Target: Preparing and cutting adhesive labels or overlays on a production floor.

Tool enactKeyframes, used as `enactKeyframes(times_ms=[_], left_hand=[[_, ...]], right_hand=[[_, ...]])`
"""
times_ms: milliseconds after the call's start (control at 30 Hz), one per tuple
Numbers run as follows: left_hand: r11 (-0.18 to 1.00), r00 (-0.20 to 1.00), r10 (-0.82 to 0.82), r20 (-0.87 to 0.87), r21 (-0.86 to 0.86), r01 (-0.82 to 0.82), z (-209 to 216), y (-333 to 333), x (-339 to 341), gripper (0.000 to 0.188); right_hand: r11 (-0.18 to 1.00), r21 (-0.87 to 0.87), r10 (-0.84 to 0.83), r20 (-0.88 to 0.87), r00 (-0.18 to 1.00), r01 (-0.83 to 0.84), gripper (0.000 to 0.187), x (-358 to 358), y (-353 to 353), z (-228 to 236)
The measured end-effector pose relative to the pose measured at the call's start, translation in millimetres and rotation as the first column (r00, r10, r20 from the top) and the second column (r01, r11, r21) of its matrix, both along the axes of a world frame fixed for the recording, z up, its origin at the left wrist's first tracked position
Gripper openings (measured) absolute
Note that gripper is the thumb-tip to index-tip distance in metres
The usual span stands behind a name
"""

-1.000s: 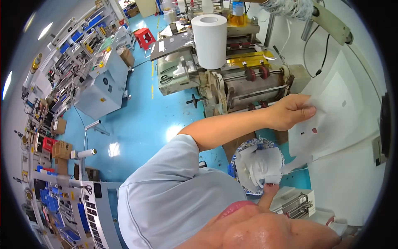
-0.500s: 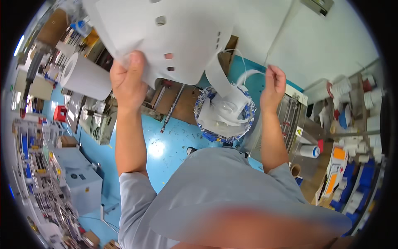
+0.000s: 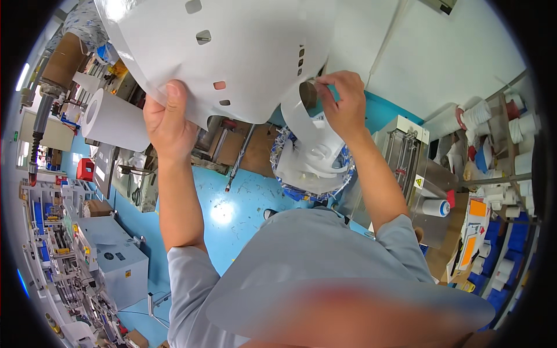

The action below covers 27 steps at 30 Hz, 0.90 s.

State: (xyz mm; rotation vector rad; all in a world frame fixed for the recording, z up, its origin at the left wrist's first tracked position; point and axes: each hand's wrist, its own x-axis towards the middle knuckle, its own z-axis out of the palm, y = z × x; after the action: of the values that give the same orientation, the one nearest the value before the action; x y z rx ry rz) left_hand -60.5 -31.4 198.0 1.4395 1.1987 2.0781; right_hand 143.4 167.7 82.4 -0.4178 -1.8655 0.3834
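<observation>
A large white plastic-looking sheet (image 3: 255, 52) with several small cut-out holes hangs in front of me at the top. My left hand (image 3: 168, 124) grips its lower left edge, thumb on the face and fingers behind. By the sheet's right edge, my right hand (image 3: 345, 104) is closed in a pinch at a narrow white strip (image 3: 297, 119) that curls down from the sheet. The exact grip of its fingertips is partly hidden. Below stands a bin (image 3: 280, 174) with a ragged blue-and-white rim, holding white scraps (image 3: 313, 162).
On the left lies a big white roll (image 3: 116, 122); nearby is a workbench with scissors (image 3: 136, 196). A grey cabinet (image 3: 122, 267) stands lower left. To the right are a metal machine (image 3: 400, 156) and shelves with white rolls (image 3: 505, 272). The floor (image 3: 223, 203) is blue.
My right hand has moved left and up from beside the bin to the sheet's right edge. The sheet and my left hand have shifted slightly left.
</observation>
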Motion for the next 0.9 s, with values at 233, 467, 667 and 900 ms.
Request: enactKeyframes(times_ms=[233,467,667,900], left_hand=[[0.973,0.961,0.223,0.165,0.018,-0.229,2,14,0,0.031],[0.976,0.952,0.211,0.222,0.011,-0.219,0,29,13,0.030],[0.970,0.948,0.236,0.214,0.010,-0.244,2,35,22,0.033],[0.971,0.949,0.223,0.224,0.033,-0.236,7,40,27,0.030]], right_hand=[[0.999,0.009,-0.048,-0.089,0.995,0.049,0.012,11,1,-2],[0.992,-0.124,-0.049,-0.157,0.986,0.030,0.009,31,-7,-6],[0.978,-0.209,-0.029,-0.186,0.982,-0.010,0.010,48,-15,-6],[0.969,-0.247,-0.035,-0.223,0.974,-0.022,0.012,60,-20,-9]])
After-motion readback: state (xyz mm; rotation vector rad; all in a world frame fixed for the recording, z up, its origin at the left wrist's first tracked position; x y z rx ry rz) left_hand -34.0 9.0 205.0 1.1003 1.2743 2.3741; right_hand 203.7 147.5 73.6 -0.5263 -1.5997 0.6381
